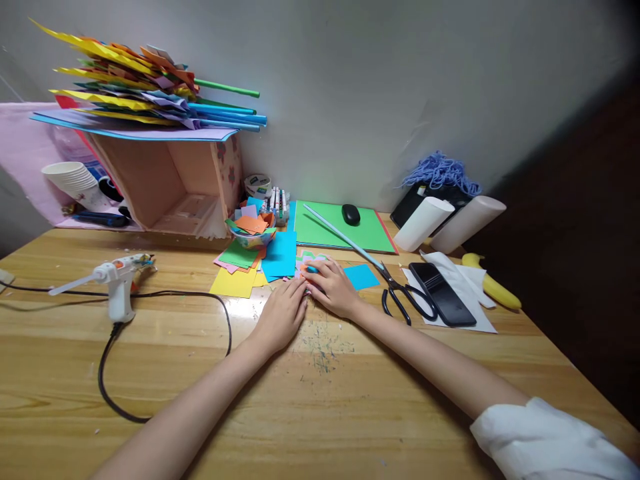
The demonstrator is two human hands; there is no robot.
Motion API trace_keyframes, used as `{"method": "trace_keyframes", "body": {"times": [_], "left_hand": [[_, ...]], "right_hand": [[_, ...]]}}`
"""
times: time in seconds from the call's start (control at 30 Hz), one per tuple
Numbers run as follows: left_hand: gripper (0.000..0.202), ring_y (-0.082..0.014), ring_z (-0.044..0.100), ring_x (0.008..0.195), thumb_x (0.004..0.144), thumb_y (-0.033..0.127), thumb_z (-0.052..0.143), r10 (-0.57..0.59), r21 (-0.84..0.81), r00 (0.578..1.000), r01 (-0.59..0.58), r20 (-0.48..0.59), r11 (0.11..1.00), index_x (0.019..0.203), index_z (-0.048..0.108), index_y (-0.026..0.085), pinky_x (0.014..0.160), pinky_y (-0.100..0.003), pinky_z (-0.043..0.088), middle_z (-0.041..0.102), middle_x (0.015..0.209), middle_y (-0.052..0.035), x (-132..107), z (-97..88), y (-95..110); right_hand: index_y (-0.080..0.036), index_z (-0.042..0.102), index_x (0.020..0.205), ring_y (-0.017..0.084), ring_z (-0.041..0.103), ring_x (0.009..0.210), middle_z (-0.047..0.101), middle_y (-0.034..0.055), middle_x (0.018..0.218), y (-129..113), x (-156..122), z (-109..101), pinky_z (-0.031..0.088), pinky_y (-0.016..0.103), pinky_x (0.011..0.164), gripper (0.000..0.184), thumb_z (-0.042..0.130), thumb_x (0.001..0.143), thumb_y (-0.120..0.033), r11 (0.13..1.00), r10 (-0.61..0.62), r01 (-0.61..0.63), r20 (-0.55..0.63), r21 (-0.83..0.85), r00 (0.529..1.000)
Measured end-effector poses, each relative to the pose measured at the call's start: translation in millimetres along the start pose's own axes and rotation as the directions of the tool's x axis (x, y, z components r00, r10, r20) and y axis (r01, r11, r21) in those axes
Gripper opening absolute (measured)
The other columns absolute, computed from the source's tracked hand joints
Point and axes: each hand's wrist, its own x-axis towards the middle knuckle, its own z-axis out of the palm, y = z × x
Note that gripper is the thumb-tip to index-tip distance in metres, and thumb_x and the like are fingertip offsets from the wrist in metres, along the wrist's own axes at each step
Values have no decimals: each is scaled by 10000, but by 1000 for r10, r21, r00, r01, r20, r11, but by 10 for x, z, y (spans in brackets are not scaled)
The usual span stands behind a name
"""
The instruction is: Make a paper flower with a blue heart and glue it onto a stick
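Note:
Near the middle of the table my left hand [283, 312] and my right hand [331, 287] meet at the fingertips. The right fingers curl over small coloured paper pieces [304, 259] in pink, green and orange, with a small blue bit [311, 269] showing between them. On the left hand the fingers are pressed together, and whatever they pinch is hidden. A blue paper square [363, 277] lies just right of my right hand. Left of the hands are blue sheets [281, 253] and a yellow sheet [233, 283].
A glue gun [120, 287] with its cord stands at left. Black-handled scissors [400, 293], a light-blue paper stick [340, 233], a phone [443, 293] and a banana [493, 283] lie right. Behind are a paper-filled bowl [253, 238], a green board [320, 223] and an open box [230, 180].

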Motion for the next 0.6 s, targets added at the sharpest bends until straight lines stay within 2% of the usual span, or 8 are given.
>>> {"method": "trace_keyframes", "body": {"times": [0.1, 0.17, 0.2, 0.27, 0.33, 0.4, 0.47, 0.6], "left_hand": [[357, -209, 442, 1181, 896, 234, 342, 1, -13, 1000, -1, -7, 1000, 1230, 450, 172, 1016, -414, 334, 504, 1275, -100, -9, -2, 3], [366, -208, 440, 1182, 895, 236, 344, -11, -33, 1000, 11, -20, 999, 1243, 439, 175, 1012, -409, 341, 499, 1279, -98, -14, -13, 8], [367, -207, 438, 1182, 894, 236, 345, -29, -45, 999, 28, -35, 999, 1242, 441, 169, 1010, -400, 346, 495, 1281, -99, -14, -21, 9], [379, -208, 425, 1187, 891, 235, 347, -79, -66, 993, 73, -88, 995, 1252, 429, 154, 1007, -385, 352, 473, 1296, -109, -6, -41, 2], [423, -218, 390, 1212, 889, 230, 347, -115, -70, 982, 106, -146, 992, 1304, 368, 151, 1015, -394, 337, 431, 1334, -114, 11, -55, -23], [467, -232, 352, 1236, 890, 225, 343, -116, -51, 981, 109, -158, 993, 1350, 304, 160, 1023, -418, 317, 407, 1363, -104, 31, -52, -66], [458, -240, 345, 1236, 895, 217, 329, -103, -23, 988, 101, -119, 995, 1350, 318, 169, 1013, -429, 319, 423, 1362, -86, 42, -33, -116], [409, -227, 389, 1200, 901, 207, 316, -89, 4, 994, 90, -64, 996, 1299, 407, 186, 983, -407, 344, 460, 1339, -68, 38, 5, -167]], "right_hand": [[-228, 620, 992, 236, 427, 1125, 533, 72, 1208, -8, -33, -35, 301, 457, 992, 235, 420, 877, -275, 996, 42, -37, -70, 80, 997], [-212, 601, 982, 240, 435, 1123, 530, 94, 1174, 10, -60, -62, 329, 442, 973, 223, 413, 869, -253, 960, 221, -190, -138, 204, 966], [-204, 578, 1004, 240, 435, 1126, 522, 104, 1164, 35, -76, -72, 336, 435, 970, 220, 420, 857, -248, 909, 355, -302, -154, 287, 922], [-188, 521, 1069, 242, 441, 1122, 499, 121, 1164, 120, -105, -85, 348, 436, 962, 266, 453, 819, -248, 754, 594, -496, -125, 431, 794], [-181, 493, 1095, 240, 492, 1058, 496, 131, 1167, 232, -122, -88, 392, 437, 916, 336, 502, 768, -258, 622, 712, -599, -46, 504, 701], [-174, 511, 1075, 222, 566, 923, 543, 135, 1113, 328, -116, -92, 469, 394, 798, 362, 546, 727, -267, 554, 733, -637, 48, 537, 678], [-160, 563, 1006, 190, 608, 785, 613, 120, 984, 372, -79, -112, 501, 312, 651, 326, 583, 702, -278, 480, 724, -662, 166, 575, 669], [-130, 653, 795, 136, 590, 574, 653, 69, 706, 297, 50, -210, 430, 214, 453, 232, 636, 677, -330, 355, 652, -694, 366, 627, 664]]}}
